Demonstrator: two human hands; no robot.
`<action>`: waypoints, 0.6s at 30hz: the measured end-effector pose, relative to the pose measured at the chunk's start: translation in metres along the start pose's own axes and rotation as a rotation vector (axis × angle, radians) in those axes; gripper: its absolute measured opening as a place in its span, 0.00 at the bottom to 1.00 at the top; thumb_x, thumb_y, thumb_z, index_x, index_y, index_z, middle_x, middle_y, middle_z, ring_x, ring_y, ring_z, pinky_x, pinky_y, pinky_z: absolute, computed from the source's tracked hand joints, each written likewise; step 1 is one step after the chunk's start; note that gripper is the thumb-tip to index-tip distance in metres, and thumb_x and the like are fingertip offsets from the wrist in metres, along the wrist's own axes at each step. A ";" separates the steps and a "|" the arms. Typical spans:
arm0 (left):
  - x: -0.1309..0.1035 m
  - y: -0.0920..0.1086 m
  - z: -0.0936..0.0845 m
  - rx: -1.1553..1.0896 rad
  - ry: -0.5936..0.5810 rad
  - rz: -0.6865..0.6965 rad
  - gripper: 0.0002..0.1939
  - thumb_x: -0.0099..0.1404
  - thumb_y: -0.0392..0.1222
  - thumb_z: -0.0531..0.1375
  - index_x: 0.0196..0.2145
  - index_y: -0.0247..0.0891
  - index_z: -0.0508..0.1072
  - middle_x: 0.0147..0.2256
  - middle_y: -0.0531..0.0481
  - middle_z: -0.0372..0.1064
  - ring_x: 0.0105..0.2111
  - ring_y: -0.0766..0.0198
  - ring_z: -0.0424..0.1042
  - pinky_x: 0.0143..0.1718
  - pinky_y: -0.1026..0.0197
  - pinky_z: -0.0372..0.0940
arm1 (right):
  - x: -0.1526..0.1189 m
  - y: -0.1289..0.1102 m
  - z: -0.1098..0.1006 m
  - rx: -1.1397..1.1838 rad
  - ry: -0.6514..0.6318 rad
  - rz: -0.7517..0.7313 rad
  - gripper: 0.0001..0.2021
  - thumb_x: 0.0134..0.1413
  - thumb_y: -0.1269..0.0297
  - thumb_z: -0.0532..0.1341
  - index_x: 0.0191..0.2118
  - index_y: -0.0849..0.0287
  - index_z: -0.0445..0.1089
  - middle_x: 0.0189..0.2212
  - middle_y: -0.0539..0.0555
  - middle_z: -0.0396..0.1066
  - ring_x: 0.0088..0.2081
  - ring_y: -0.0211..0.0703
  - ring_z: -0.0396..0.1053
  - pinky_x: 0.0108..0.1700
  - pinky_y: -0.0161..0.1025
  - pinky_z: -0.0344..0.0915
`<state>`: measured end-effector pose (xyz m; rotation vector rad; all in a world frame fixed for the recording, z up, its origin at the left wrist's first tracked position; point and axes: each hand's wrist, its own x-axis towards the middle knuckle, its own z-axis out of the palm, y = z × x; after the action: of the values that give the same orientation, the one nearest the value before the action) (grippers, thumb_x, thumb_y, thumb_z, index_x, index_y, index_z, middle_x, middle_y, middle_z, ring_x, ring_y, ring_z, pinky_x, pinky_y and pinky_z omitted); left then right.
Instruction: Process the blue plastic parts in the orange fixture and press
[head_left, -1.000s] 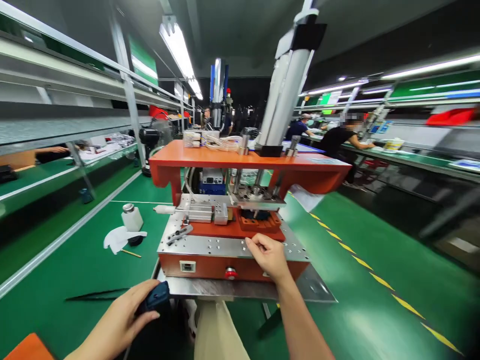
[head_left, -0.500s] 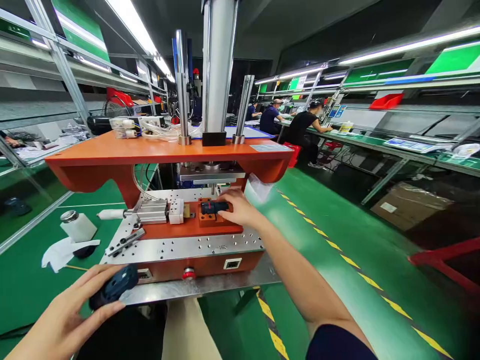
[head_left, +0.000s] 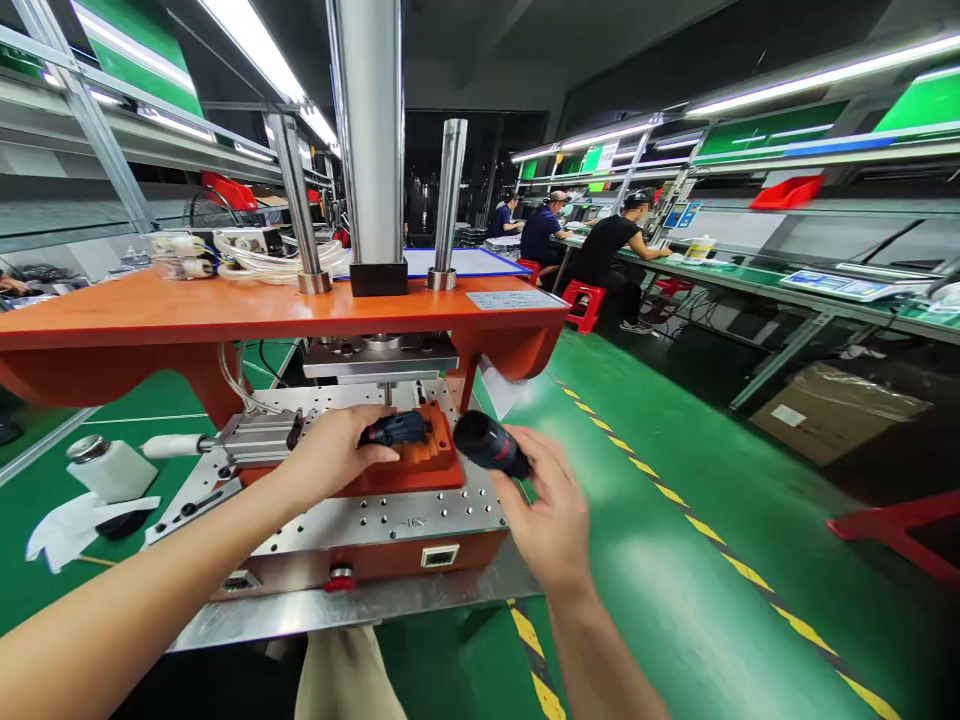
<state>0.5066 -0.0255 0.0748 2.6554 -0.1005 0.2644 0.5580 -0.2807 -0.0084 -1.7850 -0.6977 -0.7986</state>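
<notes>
Both hands have moved: half a second ago the right hand (head_left: pixel 551 510) had its fingers on the black tube (head_left: pixel 493 445) at the orange block (head_left: pixel 441 448), and now it holds that tube up, just right of the block. Back then the left hand (head_left: pixel 339 452) was low on the left with a dark blue piece (head_left: pixel 399 428), and now it has that piece at the block. The right grip is wrapped around one end of the tube. The tube's long line runs mostly side to side with a small slope: its wide, round end points left and a bit up, and its other end goes right and down into the fingers. The left grip pinches the left end of the blue piece. That piece lies almost level, side to side, with its free end pointing right. Whether it sits all the way down, I cannot tell.
</notes>
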 end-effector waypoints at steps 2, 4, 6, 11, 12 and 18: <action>0.016 0.003 0.005 0.054 -0.068 -0.009 0.21 0.62 0.41 0.66 0.53 0.42 0.77 0.47 0.46 0.80 0.46 0.48 0.79 0.46 0.54 0.70 | -0.018 0.011 -0.020 -0.018 0.013 0.065 0.15 0.63 0.63 0.64 0.55 0.53 0.71 0.52 0.58 0.72 0.53 0.51 0.71 0.57 0.50 0.70; 0.026 0.000 0.012 0.126 -0.121 -0.028 0.20 0.64 0.42 0.64 0.54 0.42 0.77 0.48 0.44 0.80 0.46 0.46 0.79 0.47 0.52 0.71 | -0.034 0.026 -0.037 -0.039 0.017 0.143 0.16 0.62 0.60 0.65 0.54 0.53 0.72 0.52 0.59 0.72 0.53 0.52 0.71 0.56 0.50 0.70; 0.029 -0.006 0.022 0.170 -0.133 0.008 0.24 0.67 0.46 0.61 0.59 0.39 0.73 0.56 0.40 0.74 0.54 0.45 0.75 0.54 0.49 0.69 | -0.049 0.042 -0.050 -0.054 0.026 0.239 0.17 0.61 0.57 0.65 0.54 0.53 0.72 0.54 0.60 0.71 0.54 0.53 0.71 0.55 0.50 0.71; 0.025 -0.012 0.044 0.244 -0.131 0.136 0.38 0.74 0.62 0.48 0.69 0.32 0.58 0.70 0.36 0.52 0.70 0.46 0.54 0.70 0.44 0.51 | -0.064 0.072 -0.044 0.154 0.068 0.528 0.23 0.56 0.48 0.68 0.52 0.57 0.73 0.54 0.63 0.72 0.53 0.54 0.71 0.53 0.49 0.71; 0.022 -0.011 0.044 0.262 -0.131 0.143 0.39 0.73 0.64 0.48 0.70 0.32 0.57 0.70 0.36 0.51 0.70 0.46 0.52 0.70 0.42 0.48 | -0.063 0.075 -0.037 0.238 0.058 0.595 0.25 0.54 0.47 0.68 0.53 0.58 0.72 0.53 0.63 0.73 0.52 0.54 0.72 0.54 0.49 0.71; -0.071 -0.079 0.005 0.252 0.397 -0.049 0.35 0.72 0.65 0.47 0.68 0.44 0.59 0.68 0.41 0.59 0.69 0.44 0.55 0.71 0.35 0.42 | -0.073 0.075 -0.012 0.406 -0.052 0.794 0.27 0.55 0.41 0.66 0.51 0.58 0.72 0.47 0.57 0.77 0.46 0.49 0.72 0.51 0.42 0.69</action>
<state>0.4472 0.0441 0.0214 2.7863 0.1340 0.8274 0.5685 -0.3226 -0.1044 -1.5183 -0.1201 -0.0624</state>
